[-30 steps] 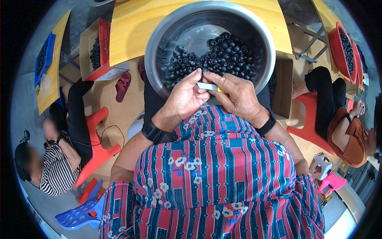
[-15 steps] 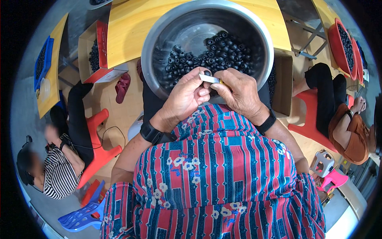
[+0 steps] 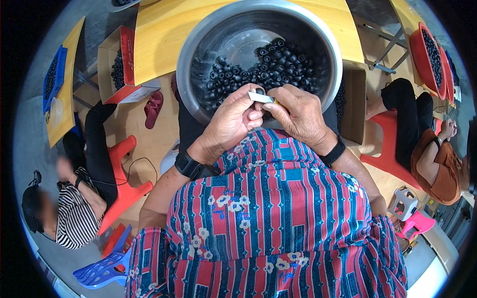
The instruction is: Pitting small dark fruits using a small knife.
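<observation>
Left hand pinches a small black piece over the basin's near side; right hand clamps a flat pale blade right up at it! Looks like blade work on one piece, calling for a steady pinch, controlled stroke. Beyond: the metal basin, its black heap, then the yellow table.

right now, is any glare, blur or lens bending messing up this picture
Head view: fisheye bending curves the yellow table, with black corners around; the steel basin shines along its rim but is dimmer inside, where black pieces partly blend together; left hand and right hand look fairly sharp; the person at left has a blurred face; a lower-right patch is washed out.
</observation>
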Action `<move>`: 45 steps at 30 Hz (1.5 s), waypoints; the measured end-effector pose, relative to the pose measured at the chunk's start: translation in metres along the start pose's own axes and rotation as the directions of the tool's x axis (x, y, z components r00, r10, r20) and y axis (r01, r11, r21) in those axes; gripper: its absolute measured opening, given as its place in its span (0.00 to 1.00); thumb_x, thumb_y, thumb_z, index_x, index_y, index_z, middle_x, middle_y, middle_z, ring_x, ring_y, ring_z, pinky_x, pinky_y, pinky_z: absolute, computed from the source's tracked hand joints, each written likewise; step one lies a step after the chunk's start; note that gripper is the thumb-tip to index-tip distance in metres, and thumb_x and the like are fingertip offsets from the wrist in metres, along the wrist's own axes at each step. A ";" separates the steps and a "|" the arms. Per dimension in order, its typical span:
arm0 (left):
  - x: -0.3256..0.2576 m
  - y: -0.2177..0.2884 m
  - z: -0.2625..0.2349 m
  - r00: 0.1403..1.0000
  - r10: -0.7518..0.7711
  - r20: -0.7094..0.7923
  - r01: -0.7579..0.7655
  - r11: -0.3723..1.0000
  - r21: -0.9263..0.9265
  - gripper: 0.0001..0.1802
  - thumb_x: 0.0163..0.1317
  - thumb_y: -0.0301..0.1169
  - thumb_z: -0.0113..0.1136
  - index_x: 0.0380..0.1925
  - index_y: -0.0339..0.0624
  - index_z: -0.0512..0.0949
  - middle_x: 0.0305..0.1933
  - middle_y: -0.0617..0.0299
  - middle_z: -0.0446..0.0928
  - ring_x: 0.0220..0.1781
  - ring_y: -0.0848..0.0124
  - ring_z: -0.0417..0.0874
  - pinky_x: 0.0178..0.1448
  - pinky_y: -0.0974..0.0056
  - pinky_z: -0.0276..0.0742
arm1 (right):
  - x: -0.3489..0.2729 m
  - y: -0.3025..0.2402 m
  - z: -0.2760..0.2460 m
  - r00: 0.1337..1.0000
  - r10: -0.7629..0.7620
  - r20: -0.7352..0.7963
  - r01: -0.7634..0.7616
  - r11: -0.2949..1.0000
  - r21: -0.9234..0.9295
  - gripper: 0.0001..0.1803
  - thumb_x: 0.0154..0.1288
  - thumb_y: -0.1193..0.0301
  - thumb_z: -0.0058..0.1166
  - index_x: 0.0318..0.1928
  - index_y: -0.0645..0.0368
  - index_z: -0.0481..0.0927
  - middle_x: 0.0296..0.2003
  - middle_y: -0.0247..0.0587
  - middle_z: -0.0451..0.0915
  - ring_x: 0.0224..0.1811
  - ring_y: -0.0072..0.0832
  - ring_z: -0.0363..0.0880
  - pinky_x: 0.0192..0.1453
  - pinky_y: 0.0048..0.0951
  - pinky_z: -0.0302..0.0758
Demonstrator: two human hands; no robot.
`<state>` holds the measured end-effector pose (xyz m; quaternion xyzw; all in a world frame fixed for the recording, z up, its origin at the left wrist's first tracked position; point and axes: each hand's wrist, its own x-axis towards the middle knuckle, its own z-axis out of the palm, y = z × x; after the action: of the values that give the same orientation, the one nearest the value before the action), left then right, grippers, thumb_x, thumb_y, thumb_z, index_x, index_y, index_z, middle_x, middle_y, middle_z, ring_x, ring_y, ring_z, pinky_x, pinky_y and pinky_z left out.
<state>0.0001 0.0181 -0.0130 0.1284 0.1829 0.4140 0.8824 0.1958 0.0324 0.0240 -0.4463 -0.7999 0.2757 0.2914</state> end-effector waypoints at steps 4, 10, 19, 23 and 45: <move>-0.001 0.001 0.003 1.000 -0.003 -0.012 0.003 1.000 0.000 0.12 0.75 0.30 0.43 0.53 0.38 0.69 0.39 0.65 0.69 0.34 0.81 0.64 0.36 0.74 0.64 | -0.001 0.001 0.001 1.000 0.007 -0.009 -0.007 1.000 0.016 0.12 0.63 0.61 0.62 0.39 0.55 0.81 0.28 0.41 0.78 0.30 0.41 0.80 0.33 0.39 0.76; 0.000 -0.001 0.007 1.000 -0.003 -0.012 0.003 1.000 -0.003 0.12 0.75 0.30 0.43 0.52 0.38 0.69 0.38 0.64 0.69 0.33 0.81 0.65 0.36 0.74 0.64 | -0.002 0.002 -0.003 1.000 0.004 0.004 -0.004 1.000 0.026 0.11 0.63 0.61 0.62 0.39 0.55 0.81 0.28 0.42 0.78 0.30 0.41 0.80 0.33 0.39 0.76; 0.000 -0.001 0.006 0.999 -0.025 -0.029 0.024 0.999 -0.025 0.10 0.75 0.30 0.42 0.50 0.38 0.70 0.36 0.65 0.69 0.31 0.81 0.65 0.34 0.75 0.64 | -0.002 0.001 -0.002 1.000 -0.013 0.008 0.013 1.000 0.002 0.12 0.63 0.61 0.61 0.39 0.55 0.81 0.28 0.42 0.78 0.31 0.42 0.80 0.33 0.40 0.76; 0.000 0.000 0.006 0.999 -0.021 -0.025 0.021 1.000 -0.020 0.10 0.75 0.30 0.42 0.50 0.38 0.70 0.36 0.65 0.68 0.31 0.81 0.65 0.34 0.74 0.64 | -0.002 0.001 0.000 1.000 -0.010 -0.006 0.010 1.000 0.009 0.12 0.63 0.61 0.62 0.38 0.55 0.81 0.28 0.41 0.78 0.31 0.42 0.81 0.33 0.40 0.76; 0.012 0.022 0.003 0.978 0.153 -0.143 -0.073 0.889 0.453 0.08 0.75 0.32 0.48 0.44 0.40 0.73 0.38 0.66 0.73 0.31 0.79 0.68 0.33 0.76 0.64 | -0.001 0.009 -0.004 0.913 0.336 -0.233 -0.225 0.889 0.400 0.09 0.70 0.70 0.55 0.41 0.65 0.81 0.29 0.37 0.79 0.34 0.19 0.74 0.41 0.24 0.72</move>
<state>-0.0067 0.0409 -0.0048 0.3004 0.3418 0.4215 0.7844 0.2044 0.0360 0.0205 -0.5325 -0.6083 0.3888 0.4419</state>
